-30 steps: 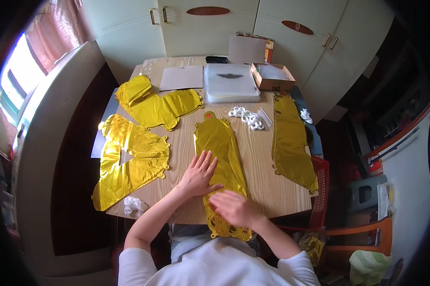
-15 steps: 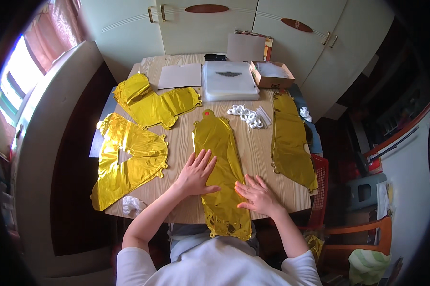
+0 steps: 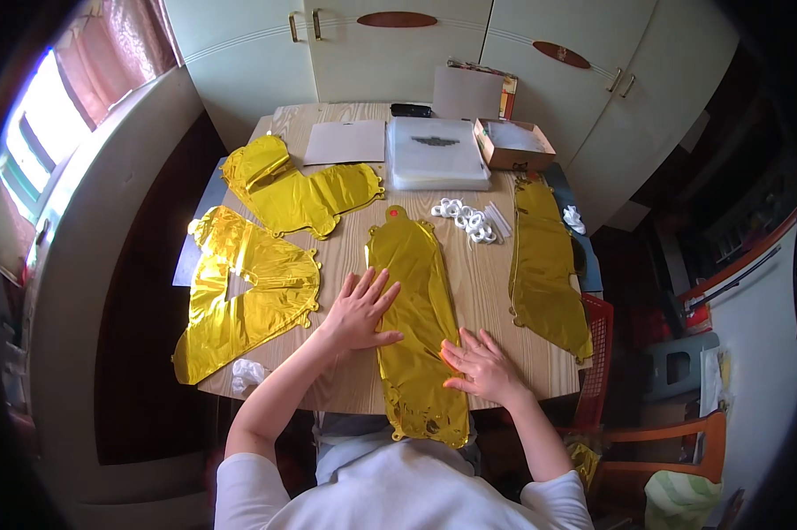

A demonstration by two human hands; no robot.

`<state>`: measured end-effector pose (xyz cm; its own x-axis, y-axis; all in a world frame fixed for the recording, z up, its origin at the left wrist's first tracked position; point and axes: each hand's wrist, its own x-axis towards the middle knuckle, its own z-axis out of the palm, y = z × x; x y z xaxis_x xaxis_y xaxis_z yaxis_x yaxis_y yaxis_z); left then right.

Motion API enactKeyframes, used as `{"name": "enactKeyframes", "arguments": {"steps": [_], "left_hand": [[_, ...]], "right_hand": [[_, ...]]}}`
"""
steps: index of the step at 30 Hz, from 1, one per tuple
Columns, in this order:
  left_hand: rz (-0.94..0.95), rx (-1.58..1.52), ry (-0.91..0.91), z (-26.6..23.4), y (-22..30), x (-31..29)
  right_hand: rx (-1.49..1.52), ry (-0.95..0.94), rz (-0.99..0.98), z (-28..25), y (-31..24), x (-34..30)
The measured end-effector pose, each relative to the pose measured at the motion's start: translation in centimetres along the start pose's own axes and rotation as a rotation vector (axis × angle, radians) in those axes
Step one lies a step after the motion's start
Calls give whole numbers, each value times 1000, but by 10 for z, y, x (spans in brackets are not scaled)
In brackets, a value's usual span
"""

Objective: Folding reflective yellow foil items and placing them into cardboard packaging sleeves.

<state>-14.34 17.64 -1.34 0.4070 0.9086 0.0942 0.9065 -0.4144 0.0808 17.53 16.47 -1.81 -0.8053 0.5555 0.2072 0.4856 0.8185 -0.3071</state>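
A long, flat gold foil balloon [image 3: 412,305] lies lengthwise on the table in front of me, its bottom end hanging over the near edge. At its far end is a tab with a red dot. My left hand [image 3: 360,311] rests flat on its left edge with the fingers spread. On the right edge, lower down, my right hand [image 3: 482,367] lies with its fingers stretched out. To the left are two more flat gold foil balloons, one nearer [image 3: 248,287] and one farther [image 3: 306,194]. Another gold foil balloon [image 3: 544,265] lies along the table's right side.
Behind the middle balloon are a stack of clear plastic bags [image 3: 438,159], a grey card [image 3: 345,143] and an open cardboard box [image 3: 515,146]. White ribbon rolls [image 3: 469,221] sit right of centre. Crumpled white tissue [image 3: 246,375] lies near left. A wooden chair [image 3: 655,437] stands at right.
The view has shifted slightly, so the table sits a little farther right in the picture. Both hands stay flat on the balloon, the left a touch farther up it.
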Motion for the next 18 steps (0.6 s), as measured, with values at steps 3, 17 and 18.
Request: {"name": "enactKeyframes", "arguments": {"steps": [3, 17, 18], "left_hand": [[-9, 5, -18, 0, -12, 5], [-114, -33, 2, 3, -29, 14], [-123, -37, -23, -4, -23, 10]], "right_hand": [[-18, -5, -11, -1, -1, 0], [11, -4, -9, 0, 0, -1], [17, -1, -10, 1, -1, -2]]}}
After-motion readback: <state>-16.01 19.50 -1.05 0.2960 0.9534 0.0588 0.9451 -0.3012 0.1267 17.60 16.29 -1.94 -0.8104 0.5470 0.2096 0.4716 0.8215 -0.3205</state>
